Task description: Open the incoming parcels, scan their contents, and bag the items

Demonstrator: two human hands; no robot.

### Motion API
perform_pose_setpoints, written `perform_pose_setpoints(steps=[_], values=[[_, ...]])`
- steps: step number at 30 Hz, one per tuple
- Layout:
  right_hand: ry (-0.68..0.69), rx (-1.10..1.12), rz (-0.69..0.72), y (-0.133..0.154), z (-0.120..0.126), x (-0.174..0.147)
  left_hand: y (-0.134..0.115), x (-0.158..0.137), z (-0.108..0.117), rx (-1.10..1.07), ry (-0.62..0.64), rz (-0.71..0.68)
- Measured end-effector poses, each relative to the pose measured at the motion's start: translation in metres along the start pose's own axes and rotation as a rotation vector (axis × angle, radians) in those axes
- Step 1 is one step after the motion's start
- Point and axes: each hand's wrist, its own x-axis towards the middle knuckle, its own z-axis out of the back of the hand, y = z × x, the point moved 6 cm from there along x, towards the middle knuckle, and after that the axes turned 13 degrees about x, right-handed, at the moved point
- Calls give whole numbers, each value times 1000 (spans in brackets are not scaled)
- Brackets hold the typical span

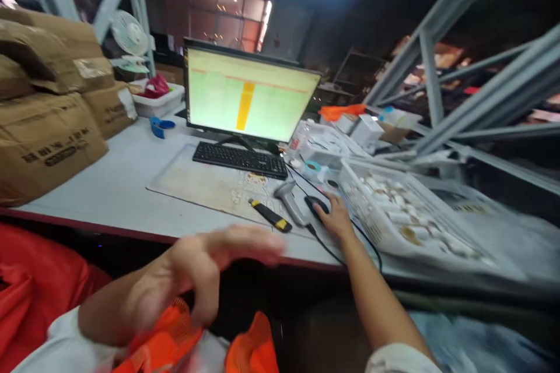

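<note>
Your hands: 2 in view. Your L hand [195, 265], motion-blurred, hangs nr the worktop's front edge, fingers apart, nothing seen in it. Your R hand [336, 218] grasps 1 small black computer mouse [315, 204], set btwn the scanner and the basket.

Counts: 1 wide black-framed monitor [271, 99], lit pale green w/ 1 yellow upright bar; 1 long black keyboard [238, 159] just in front of it; 1 grey handheld scanner [294, 205] w/ dark cable, just L of the mouse; 1 slim black-and-yellow cutter [270, 214] beside the scanner; 1 blue plastic piece [160, 127] far L. 1 white slatted plastic basket [371, 230] to the R, small white pieces inside, too many & blurred to count. 1 white plastic bin [160, 106] w/ red stuff, back L. Brown cardboard boxes [48, 154], min. 3, stacked at L. Bright orange fabric [251, 347], 2 patches below the L hand.

Surface: pale worktop [131, 157], dark red front edge; thin pale printed mat [192, 180] under kbd.

Room: dim. Grey steel beams [431, 70] both sides, 1 pale round fan [130, 33] back L, reddish paned window [219, 6] behind monitor.
</note>
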Motion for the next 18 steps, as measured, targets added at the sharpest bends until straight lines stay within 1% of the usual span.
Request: perform_pose_setpoints(steps=[2, 3, 5, 6, 8, 9, 11, 13, 15, 18], values=[[63, -31, 36, -17, -19, 11, 36, 8, 21, 132, -95, 60], [68, -44, 54, -25, -25, 14, 60, 3, 34, 241, -153, 141], [48, -63, 86, -37, -30, 15, 116, -20, 58, 511, -301, 348], [33, -72, 96, -41, -31, 14, 142, -36, 66, 614, -362, 423], [18, -87, 103, -50, -33, 11, 186, -66, 74, 769, -468, 504], [14, -92, 102, -54, -35, 9, 202, -78, 75, 828, -540, 525], [20, -93, 101, -63, -37, 7, 222, -96, 72, 917, -649, 554], [32, -84, 98, -69, -40, 7, 227, -103, 66, 972, -714, 564], [45, -70, 98, -72, -41, 8, 225, -103, 62, 996, -730, 552], [44, -55, 107, -71, -40, 9, 220, -100, 61, 1001, -705, 531]])
